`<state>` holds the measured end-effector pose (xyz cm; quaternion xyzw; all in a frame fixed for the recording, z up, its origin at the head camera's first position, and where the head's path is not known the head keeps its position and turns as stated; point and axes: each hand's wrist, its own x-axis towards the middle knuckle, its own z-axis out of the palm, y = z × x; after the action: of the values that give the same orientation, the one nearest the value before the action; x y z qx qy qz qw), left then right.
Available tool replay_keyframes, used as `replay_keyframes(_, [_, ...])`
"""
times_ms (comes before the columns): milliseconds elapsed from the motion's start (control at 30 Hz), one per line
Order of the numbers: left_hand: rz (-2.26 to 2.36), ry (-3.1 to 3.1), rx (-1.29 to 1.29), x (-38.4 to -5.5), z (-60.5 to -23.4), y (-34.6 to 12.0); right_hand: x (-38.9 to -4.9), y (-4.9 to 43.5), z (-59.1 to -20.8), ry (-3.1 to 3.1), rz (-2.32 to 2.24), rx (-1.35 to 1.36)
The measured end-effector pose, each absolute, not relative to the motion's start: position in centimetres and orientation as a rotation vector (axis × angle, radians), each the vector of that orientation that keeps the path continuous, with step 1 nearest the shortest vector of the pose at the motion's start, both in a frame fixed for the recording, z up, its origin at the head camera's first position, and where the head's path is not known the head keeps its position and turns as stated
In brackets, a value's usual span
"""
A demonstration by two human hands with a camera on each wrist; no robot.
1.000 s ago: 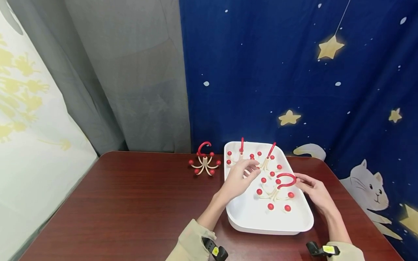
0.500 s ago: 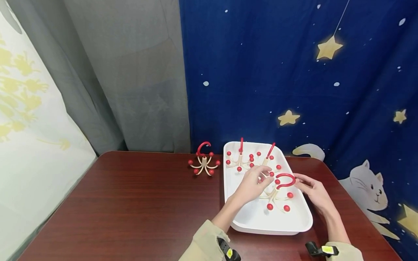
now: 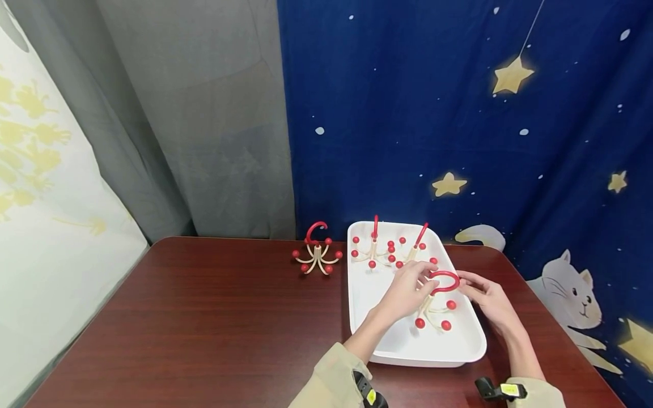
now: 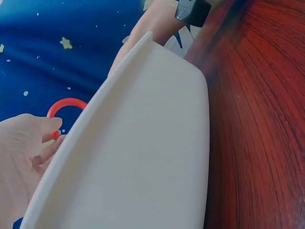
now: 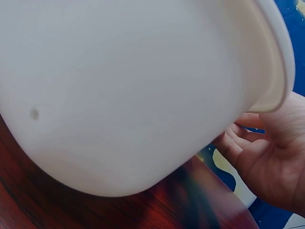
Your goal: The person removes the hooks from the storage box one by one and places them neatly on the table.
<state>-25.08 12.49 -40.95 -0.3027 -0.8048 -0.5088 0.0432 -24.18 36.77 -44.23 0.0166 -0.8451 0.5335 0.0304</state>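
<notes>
Several cream claws with red ball tips and red hooked handles are in view; their exact kind is unclear. Three sit in the white tray. My left hand reaches across the tray to the nearest claw. Its thumb and fingers are apart around the end of that claw's red handle; contact is unclear. My right hand holds the tray's right side at the rim, close to the handle's curve. In the right wrist view its fingers bend against the tray wall, the tips partly hidden.
Another claw stands on the brown table, left of the tray. Two claws, one at the back left and one at the back right, stand inside the tray. A blue star-patterned curtain hangs behind the table.
My left hand has moved right and nearer, from the back-right claw to the nearest claw in the tray. The right hand and the claws have stayed in place.
</notes>
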Motion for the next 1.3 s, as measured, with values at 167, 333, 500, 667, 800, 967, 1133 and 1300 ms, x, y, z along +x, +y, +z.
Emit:
replay_keyframes(167, [-1.533, -2.421, -0.903, -25.1, -40.6, 12.8, -24.3, 36.8, -44.3, -2.605, 1.649, 0.043])
replay_keyframes(333, [-1.52, -2.412, -0.889, -25.0, -40.4, 12.9, -24.2, 36.8, -44.2, -2.601, 1.648, 0.034])
replay_keyframes(500, [-1.533, -2.415, -0.903, -24.9, -40.2, 12.9, -24.2, 36.8, -44.2, -2.585, 1.664, 0.065])
replay_keyframes(667, [-1.557, -2.376, -0.93, -24.6, -39.9, 12.5, -24.1, 36.8, -44.2, -2.572, 1.679, 0.073])
replay_keyframes(800, [-1.589, -2.3, -0.948, -24.4, -39.4, 12.1, -23.9, 36.7, -44.2, -2.586, 1.673, 0.05])
replay_keyframes(967, [-1.62, -2.242, -0.934, -24.3, -38.8, 11.3, -23.9, 36.7, -44.1, -2.611, 1.645, 0.008])
replay_keyframes(1133, [-1.673, -2.217, -0.897, -24.2, -38.2, 10.3, -23.9, 36.8, -44.1, -2.605, 1.648, 0.009])
replay_keyframes(1300, [-1.714, -2.172, -0.858, -24.3, -37.7, 9.2, -24.0, 36.7, -44.2, -2.572, 1.687, 0.033])
